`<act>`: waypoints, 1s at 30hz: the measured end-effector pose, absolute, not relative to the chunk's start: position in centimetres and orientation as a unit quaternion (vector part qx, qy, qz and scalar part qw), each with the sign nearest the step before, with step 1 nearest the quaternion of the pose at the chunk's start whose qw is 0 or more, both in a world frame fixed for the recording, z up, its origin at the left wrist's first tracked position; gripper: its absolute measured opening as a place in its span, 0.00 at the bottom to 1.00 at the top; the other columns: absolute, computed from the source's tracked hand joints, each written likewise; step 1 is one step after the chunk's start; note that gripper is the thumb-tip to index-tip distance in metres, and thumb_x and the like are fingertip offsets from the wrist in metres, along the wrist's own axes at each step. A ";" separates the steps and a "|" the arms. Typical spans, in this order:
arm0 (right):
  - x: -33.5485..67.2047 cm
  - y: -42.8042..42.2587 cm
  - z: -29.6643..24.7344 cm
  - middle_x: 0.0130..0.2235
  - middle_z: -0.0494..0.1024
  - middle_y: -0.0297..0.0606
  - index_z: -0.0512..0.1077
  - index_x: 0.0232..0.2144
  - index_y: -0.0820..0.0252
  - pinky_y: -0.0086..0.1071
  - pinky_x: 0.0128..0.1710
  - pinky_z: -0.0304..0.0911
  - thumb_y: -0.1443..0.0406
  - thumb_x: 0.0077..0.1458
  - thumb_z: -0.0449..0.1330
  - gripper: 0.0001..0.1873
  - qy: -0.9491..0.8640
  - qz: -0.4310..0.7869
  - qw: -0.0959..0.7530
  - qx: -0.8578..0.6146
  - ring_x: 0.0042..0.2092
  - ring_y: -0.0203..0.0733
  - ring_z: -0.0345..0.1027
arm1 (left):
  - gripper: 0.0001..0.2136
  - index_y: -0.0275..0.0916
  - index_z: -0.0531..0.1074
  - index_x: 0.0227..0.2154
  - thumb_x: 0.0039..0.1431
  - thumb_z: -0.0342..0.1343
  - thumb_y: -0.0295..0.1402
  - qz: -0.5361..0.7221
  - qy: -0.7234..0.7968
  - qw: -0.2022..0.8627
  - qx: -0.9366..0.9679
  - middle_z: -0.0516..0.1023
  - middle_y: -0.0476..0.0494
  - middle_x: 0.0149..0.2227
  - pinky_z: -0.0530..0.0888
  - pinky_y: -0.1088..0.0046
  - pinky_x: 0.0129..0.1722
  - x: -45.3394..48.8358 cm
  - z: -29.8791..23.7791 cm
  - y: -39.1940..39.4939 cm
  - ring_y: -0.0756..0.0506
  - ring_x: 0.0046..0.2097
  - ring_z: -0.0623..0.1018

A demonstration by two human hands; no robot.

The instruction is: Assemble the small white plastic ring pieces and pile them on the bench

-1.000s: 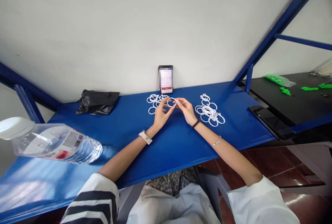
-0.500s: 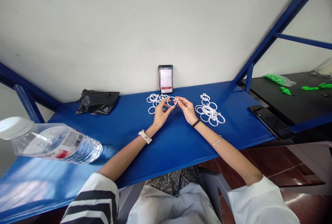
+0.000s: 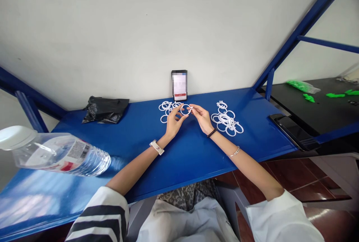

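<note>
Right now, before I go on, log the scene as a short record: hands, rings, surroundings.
left hand: thumb and finger on white ring
right hand: fingers on same ring's right side
left ring pile: just beyond left hand
right ring pile: overlapping, right of right hand
phone: upright by wall
left side: black bag, capped bottle

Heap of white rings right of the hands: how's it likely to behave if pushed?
The heap of white rings likely slides rather than rolls, since most look flat on the glossy blue table. The rings overlap, so some may drag others. Each is probably light and fairly stiff: the held ring is thin yet round.
</note>
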State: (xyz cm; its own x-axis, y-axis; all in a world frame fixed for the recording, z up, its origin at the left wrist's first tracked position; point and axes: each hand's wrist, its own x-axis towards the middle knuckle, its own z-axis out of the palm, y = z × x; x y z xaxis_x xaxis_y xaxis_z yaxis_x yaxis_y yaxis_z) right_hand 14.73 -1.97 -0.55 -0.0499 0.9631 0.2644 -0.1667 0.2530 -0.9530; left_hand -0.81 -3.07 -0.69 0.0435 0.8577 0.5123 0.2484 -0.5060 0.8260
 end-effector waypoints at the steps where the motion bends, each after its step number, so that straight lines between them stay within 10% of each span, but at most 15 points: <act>1: 14.7 -2.0 -0.6 0.44 0.81 0.41 0.76 0.45 0.55 0.42 0.53 0.66 0.50 0.52 0.63 0.22 -0.540 0.484 0.580 -0.371 0.46 0.46 0.74 | 0.24 0.43 0.68 0.55 0.57 0.60 0.42 0.554 0.414 0.275 0.668 0.76 0.40 0.45 0.71 0.79 0.25 -0.8 -0.7 -3.1 0.50 0.33 0.75; 30: 14.8 -1.7 -0.8 0.41 0.82 0.39 0.79 0.41 0.54 0.40 0.51 0.65 0.51 0.47 0.67 0.20 -0.494 0.523 0.595 -0.357 0.45 0.46 0.74 | 0.23 0.40 0.71 0.51 0.55 0.62 0.43 0.567 0.426 0.226 0.668 0.75 0.44 0.36 0.70 0.79 0.25 -0.8 -0.8 -3.1 0.52 0.29 0.72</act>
State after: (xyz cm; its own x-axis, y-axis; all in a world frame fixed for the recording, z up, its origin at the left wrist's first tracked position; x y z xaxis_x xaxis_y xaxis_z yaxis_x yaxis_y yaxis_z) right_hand 14.77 -1.71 -0.77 -0.0363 0.9761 0.2144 -0.2691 0.1971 -0.9427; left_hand -0.81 -3.08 -0.83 -0.0053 0.8259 0.5638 0.3130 -0.5341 0.7853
